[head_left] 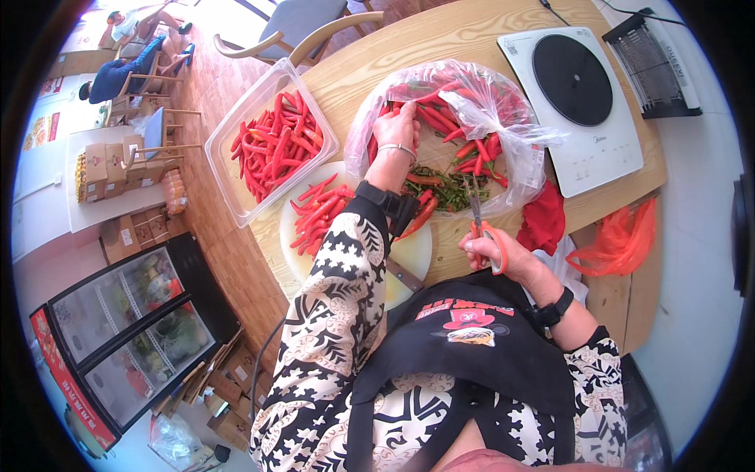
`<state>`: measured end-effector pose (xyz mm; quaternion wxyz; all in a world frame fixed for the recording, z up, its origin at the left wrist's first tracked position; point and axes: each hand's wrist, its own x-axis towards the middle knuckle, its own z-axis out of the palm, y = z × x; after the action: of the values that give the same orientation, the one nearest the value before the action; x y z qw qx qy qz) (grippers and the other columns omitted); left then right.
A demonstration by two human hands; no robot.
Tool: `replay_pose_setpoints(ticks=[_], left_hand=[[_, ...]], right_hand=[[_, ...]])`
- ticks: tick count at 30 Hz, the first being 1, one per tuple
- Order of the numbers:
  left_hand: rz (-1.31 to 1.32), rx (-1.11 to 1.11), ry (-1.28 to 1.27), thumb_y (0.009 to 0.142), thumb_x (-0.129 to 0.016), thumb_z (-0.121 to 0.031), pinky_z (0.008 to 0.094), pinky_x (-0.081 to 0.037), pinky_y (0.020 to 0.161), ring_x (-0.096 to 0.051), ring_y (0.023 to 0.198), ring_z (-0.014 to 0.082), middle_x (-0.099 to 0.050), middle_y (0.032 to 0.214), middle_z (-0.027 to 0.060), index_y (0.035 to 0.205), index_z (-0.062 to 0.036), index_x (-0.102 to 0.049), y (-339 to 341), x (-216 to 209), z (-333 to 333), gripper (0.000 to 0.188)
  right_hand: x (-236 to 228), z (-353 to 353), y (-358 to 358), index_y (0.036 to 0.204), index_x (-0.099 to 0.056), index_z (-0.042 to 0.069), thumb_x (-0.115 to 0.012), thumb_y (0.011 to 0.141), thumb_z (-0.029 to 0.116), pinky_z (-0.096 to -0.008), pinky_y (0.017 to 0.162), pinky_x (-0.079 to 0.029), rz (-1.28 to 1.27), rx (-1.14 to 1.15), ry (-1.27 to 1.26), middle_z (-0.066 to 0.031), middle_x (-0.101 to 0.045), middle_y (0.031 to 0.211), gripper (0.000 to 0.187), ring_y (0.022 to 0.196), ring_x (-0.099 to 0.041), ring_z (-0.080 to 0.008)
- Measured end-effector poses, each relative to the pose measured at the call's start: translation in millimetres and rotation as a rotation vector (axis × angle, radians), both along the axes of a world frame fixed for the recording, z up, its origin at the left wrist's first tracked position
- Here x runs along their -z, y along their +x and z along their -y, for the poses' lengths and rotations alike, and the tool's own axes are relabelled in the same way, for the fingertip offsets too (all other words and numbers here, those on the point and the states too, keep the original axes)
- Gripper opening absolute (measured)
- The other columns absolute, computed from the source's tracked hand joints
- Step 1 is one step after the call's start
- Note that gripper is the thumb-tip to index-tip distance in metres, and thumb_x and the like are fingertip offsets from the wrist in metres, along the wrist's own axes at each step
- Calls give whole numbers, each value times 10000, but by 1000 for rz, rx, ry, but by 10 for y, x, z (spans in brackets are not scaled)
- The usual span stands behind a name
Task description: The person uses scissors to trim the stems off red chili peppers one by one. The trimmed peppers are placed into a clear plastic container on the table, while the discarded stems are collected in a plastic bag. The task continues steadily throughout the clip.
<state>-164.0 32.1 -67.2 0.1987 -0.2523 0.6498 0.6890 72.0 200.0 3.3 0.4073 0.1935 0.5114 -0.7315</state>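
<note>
Near the table's (456, 35) front edge, the right hand (521, 263) grips scissors (475, 211). Farther in, the left hand (397, 128) touches chillies (438, 118) in 1 bag (511, 118); whether it grips any, I cannot tell. 1 tub (250, 102) lies along the left edge.

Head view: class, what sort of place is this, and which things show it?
Probably a small restaurant or food shop: there is a stocked glass-fronted fridge, an induction cooker on the wooden table, and a large heap of red chillies.

Left arm (350, 248) reaches forward, right fingers (476, 245) curled.
</note>
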Motion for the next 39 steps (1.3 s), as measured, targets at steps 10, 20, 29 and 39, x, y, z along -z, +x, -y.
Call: replay_pose_setpoints(ticks=[10, 20, 29, 39], left_hand=[[-56, 176, -416, 889, -694, -262, 306, -411, 368, -551, 415, 145, -660, 618, 89, 822, 8, -669, -31, -136, -107, 280], [-214, 92, -80, 905, -697, -233, 238, -372, 406, -507, 444, 84, -617, 627, 33, 889, -59, -648, 525, -281, 253, 181], [-311, -1, 60, 928, -662, -155, 181, -351, 425, -522, 487, 48, -680, 689, 38, 959, -64, -670, 930, -730, 675, 97], [-320, -614, 552, 974, -572, -247, 567, -562, 957, -579, 1137, 513, -408, 1364, 396, 1392, 62, -291, 300, -1037, 2163, 591]], right_hand=[[52, 86, 28, 923, -621, 18, -655, 889, 311, -264, 606, -468, -14, -37, 135, -19, -586, 741, 297, 647, -580, -115], [101, 23, 117, 923, -614, 22, -665, 893, 310, -255, 593, -463, -27, -14, 155, -13, -572, 714, 293, 632, -575, -104], [38, 159, -33, 903, -617, 30, -679, 892, 290, -258, 567, -470, -107, -70, 180, -19, -579, 729, 267, 615, -581, -113], [-44, 29, 91, 978, -625, 22, -663, 899, 313, -246, 581, -456, -14, -4, -5, -20, -600, 742, 304, 628, -591, -123]])
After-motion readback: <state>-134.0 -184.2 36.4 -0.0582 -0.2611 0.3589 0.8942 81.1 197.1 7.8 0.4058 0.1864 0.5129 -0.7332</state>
